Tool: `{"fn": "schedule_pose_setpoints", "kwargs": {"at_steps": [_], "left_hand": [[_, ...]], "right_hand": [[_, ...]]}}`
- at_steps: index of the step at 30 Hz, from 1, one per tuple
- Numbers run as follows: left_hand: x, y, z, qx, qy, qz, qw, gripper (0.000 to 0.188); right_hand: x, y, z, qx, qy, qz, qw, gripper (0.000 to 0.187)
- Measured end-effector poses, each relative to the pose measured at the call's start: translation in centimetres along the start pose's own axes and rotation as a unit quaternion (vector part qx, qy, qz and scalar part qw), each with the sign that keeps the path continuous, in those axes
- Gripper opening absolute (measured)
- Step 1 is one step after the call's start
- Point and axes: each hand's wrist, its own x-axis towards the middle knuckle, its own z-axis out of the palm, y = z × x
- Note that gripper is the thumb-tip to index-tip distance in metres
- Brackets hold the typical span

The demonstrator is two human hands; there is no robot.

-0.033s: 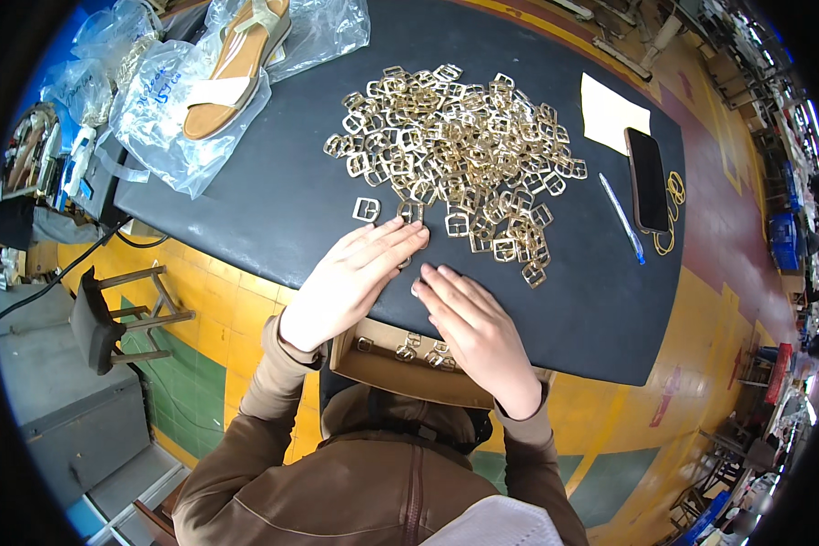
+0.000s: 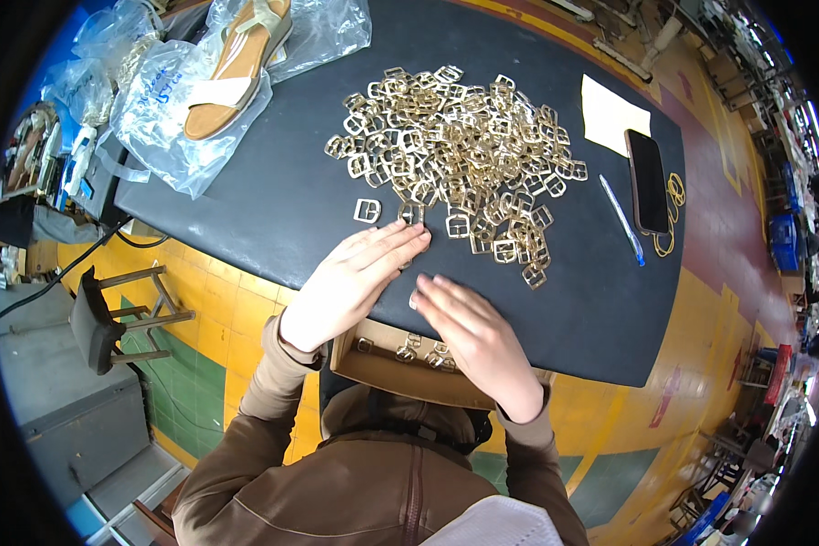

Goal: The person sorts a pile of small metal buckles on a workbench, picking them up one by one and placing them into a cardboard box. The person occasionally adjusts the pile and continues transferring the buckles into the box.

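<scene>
Brown-sleeved hands (image 2: 344, 284) angle inward, fingers (image 2: 393, 246) extended.

My left hand (image 2: 355, 278) is palm down over the black table (image 2: 273, 205), fingertips at a buckle (image 2: 411, 209) beside the heap of gold buckles (image 2: 455, 136), and my right hand (image 2: 473, 332), fingers straight, is near it. A cardboard box (image 2: 409, 380) at the near edge holds some more. A sandal (image 2: 220, 92) lies far left, a phone (image 2: 647, 182) and pen (image 2: 621, 218) right.
</scene>
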Motion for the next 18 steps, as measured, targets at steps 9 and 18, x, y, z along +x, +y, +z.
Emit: {"fn": "schedule_pose_setpoints", "kwargs": {"at_steps": [9,18], "left_hand": [[-2.2,0.5,-0.8,-0.234,-0.013,0.001,0.972,0.055],[-0.5,-0.2,-0.9,-0.017,0.036,-0.151,0.988,0.051]], "right_hand": [[-1.2,-1.2,-2.2,0.113,-0.037,-0.045,0.992,0.044],[2.4,-0.7,2.2,-0.001,-0.02,-0.055,0.998,0.036]]}}
